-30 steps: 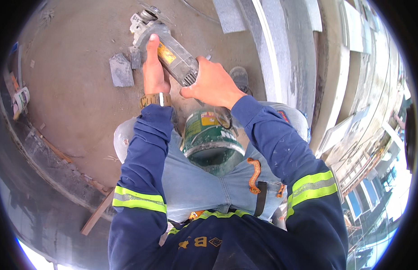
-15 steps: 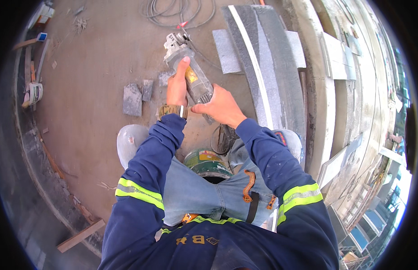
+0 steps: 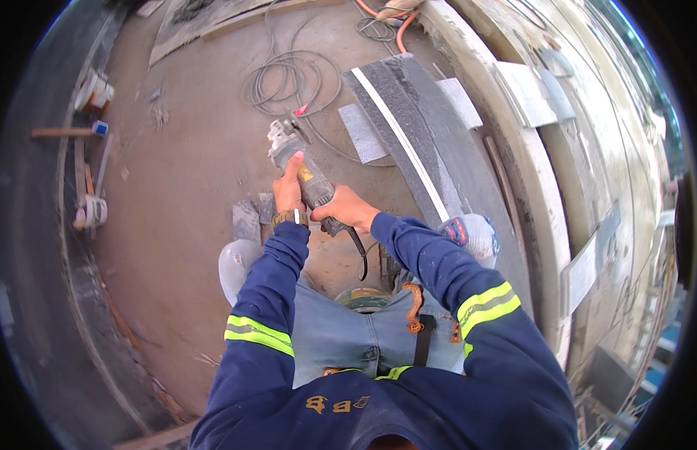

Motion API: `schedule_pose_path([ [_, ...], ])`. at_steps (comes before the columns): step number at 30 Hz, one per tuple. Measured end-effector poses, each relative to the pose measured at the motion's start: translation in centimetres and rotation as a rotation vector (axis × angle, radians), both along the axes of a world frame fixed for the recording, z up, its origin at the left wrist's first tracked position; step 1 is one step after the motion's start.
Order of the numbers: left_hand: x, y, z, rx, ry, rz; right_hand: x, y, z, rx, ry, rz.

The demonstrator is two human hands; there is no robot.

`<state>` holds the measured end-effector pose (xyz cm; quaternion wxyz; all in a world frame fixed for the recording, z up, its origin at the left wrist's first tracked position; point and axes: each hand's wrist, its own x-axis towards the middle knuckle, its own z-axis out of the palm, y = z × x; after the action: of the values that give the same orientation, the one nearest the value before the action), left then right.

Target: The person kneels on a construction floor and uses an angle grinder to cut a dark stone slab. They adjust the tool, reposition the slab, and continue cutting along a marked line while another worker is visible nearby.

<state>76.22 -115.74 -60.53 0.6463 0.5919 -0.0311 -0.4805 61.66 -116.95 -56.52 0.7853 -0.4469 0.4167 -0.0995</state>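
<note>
An angle grinder [image 3: 312, 180], grey and dusty with a yellow label, is held in front of me in both hands. My left hand [image 3: 290, 187] wraps the body near its metal head, thumb on top. My right hand [image 3: 347, 208] is closed round the rear of the body, where a black cord [image 3: 359, 247] hangs down. The head tilts up and to the left, over the floor. Just right of the tool lies a long dark stone slab [image 3: 431, 142] with a white strip [image 3: 401, 139] along it. Part of the disc is hard to make out.
Coiled cable [image 3: 292, 79] lies on the floor ahead. Light stone pieces [image 3: 363, 135] sit under the slab, and small offcuts [image 3: 246, 222] lie by my left knee. Concrete steps [image 3: 543, 165] run along the right. A bucket [image 3: 362, 298] stands between my legs; a hammer [image 3: 71, 132] lies far left.
My view has shifted, so the slab, cable and floor sit lower in the picture. Both hands keep hold of the grinder, and its cord now shows hanging below.
</note>
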Motion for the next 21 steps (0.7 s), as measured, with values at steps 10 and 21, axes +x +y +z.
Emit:
schedule_pose_path([
  [10, 0.2, 0.0, 2.7, -0.212, -0.057, -0.089, -0.4, -0.1, 0.1, -0.25, -0.003, 0.028],
  [21, -1.9, -2.7, 8.5, -0.149, -0.165, -0.101, -0.2, -2.7, 0.3, -0.565, -0.172, -0.106],
])
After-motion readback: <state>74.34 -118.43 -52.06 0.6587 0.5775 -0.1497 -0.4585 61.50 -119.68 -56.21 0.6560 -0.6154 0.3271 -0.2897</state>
